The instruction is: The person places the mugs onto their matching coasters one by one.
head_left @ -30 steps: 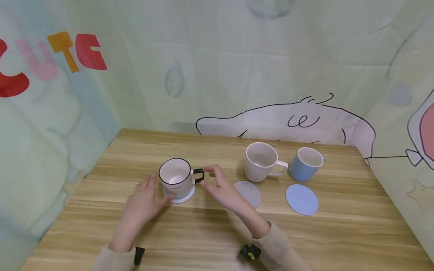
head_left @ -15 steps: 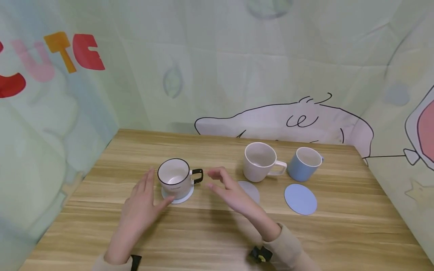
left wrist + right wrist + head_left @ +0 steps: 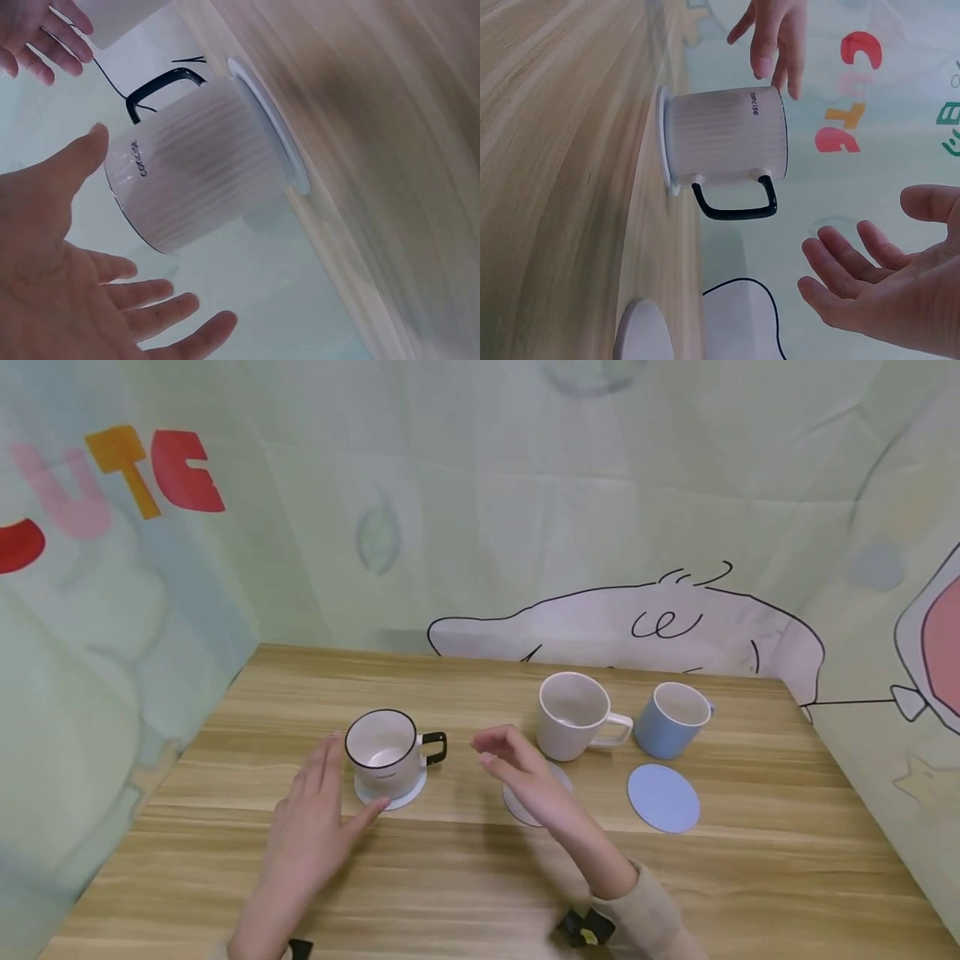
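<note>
A ribbed white mug (image 3: 384, 760) with a black rim and black handle stands upright on a pale round coaster (image 3: 408, 795). Small lettering reading "concise" shows on its side in the right wrist view. To the mug's left is my left hand (image 3: 311, 814), its fingers spread and relaxed around that side. In the left wrist view its thumb (image 3: 90, 154) is close to the rim; whether it touches, I cannot tell. My right hand (image 3: 528, 777) hovers to the right of the handle (image 3: 735, 214), apart from it, fingers loosely bent and holding nothing.
A plain white mug (image 3: 573, 718) and a blue mug (image 3: 671, 722) stand at the back right. In front of them lie a grey-white coaster (image 3: 521, 810), partly hidden by my right hand, and a blue coaster (image 3: 663, 799). A printed curtain (image 3: 480, 527) borders the wooden table (image 3: 450, 893).
My right hand has left the black handle and drawn back to the right. My left hand has eased slightly away from the mug's side. The mug stays on its coaster.
</note>
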### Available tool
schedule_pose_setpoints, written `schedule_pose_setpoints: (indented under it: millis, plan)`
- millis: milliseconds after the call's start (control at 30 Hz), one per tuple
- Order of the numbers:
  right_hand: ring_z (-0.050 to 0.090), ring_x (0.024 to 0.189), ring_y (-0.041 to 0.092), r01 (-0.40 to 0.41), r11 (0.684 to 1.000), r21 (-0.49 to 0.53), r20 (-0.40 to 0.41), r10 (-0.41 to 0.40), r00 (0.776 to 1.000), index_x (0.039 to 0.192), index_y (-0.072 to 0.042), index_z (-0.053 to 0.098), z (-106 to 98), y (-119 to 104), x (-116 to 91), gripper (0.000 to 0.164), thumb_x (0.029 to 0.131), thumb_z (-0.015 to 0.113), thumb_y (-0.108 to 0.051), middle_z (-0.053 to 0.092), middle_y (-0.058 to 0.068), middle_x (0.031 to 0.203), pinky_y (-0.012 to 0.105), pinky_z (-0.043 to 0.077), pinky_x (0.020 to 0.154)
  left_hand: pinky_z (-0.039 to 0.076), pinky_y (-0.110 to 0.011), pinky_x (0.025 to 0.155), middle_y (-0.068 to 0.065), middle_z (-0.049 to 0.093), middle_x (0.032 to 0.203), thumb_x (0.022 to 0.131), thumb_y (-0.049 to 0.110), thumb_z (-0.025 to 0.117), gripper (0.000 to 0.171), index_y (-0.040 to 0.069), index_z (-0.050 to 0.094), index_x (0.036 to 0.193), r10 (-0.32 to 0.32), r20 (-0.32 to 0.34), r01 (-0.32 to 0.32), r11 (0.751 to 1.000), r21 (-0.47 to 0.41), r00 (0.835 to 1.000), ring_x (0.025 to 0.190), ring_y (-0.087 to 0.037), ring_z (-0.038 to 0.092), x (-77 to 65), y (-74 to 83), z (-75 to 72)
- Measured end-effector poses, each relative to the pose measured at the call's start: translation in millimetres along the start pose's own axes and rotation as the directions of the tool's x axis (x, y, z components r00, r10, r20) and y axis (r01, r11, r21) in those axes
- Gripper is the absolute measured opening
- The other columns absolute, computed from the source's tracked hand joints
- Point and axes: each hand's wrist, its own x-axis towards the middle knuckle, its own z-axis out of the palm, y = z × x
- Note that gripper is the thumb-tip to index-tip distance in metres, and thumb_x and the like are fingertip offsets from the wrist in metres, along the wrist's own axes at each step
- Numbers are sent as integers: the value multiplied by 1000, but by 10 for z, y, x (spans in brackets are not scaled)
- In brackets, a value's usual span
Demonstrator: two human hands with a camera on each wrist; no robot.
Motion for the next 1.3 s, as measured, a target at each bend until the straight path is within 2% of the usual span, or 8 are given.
schedule_pose_setpoints:
  millis: [233,433,533,667,833,1000,1133,1300]
  plan:
    - [52,128,30,18,999,36,-49,-16,999,127,0,50,-95,-15,-39,32,98,50,-14,57,19,132,46,39,110,38,-71,92,-20,25,157,81,44,74,102,13,12,155,42,-68,-43,999,-15,997,139,-43,32,-9,108,-20]
    - [52,127,31,25,999,43,-81,-22,996,125,2,51,-181,-4,-54,31,97,49,-13,58,21,129,45,39,109,40,-68,91,-19,30,155,79,39,77,98,9,21,153,94,-130,-99,995,-27,987,138,-41,34,0,202,-8]
    - [52,127,31,18,999,51,-92,-14,996,125,1,51,-216,-7,-66,31,98,49,-13,59,21,129,43,39,109,42,-65,89,-20,35,152,75,37,79,95,4,29,149,145,-183,-152,988,-25,972,135,-41,39,6,251,22]
    - [54,125,31,16,998,56,-103,-11,995,123,2,53,-269,4,-80,30,97,49,-13,60,22,126,35,41,106,44,-62,88,-20,41,148,72,38,81,93,1,37,145,202,-230,-213,977,-21,952,127,-43,48,5,323,91]
    - [57,120,27,20,999,27,-130,-16,991,118,2,57,-381,35,-95,27,98,50,-15,62,21,122,25,44,101,44,-60,91,-18,45,145,72,40,81,92,3,39,144,238,-238,-251,968,-25,942,120,-42,52,9,432,162]
    - [59,113,16,2,1000,18,-154,1,988,117,2,58,-513,62,-128,28,99,49,-17,63,18,119,22,43,98,46,-56,94,-18,45,146,71,42,81,95,5,37,146,296,-248,-307,952,-4,922,126,-37,50,3,515,221]
    - [60,109,9,-1,1000,26,-165,5,986,119,3,55,-598,73,-155,30,99,49,-18,64,10,114,20,41,98,42,-55,101,-15,40,151,73,43,79,94,6,34,148,306,-227,-313,950,2,925,135,-32,42,-18,561,254]
    - [59,108,4,8,1000,26,-171,-4,985,120,3,54,-672,68,-191,32,100,49,-21,64,9,114,17,39,98,41,-52,105,-11,36,154,74,44,79,95,7,32,149,311,-208,-318,948,2,927,138,-31,40,-28,611,265]
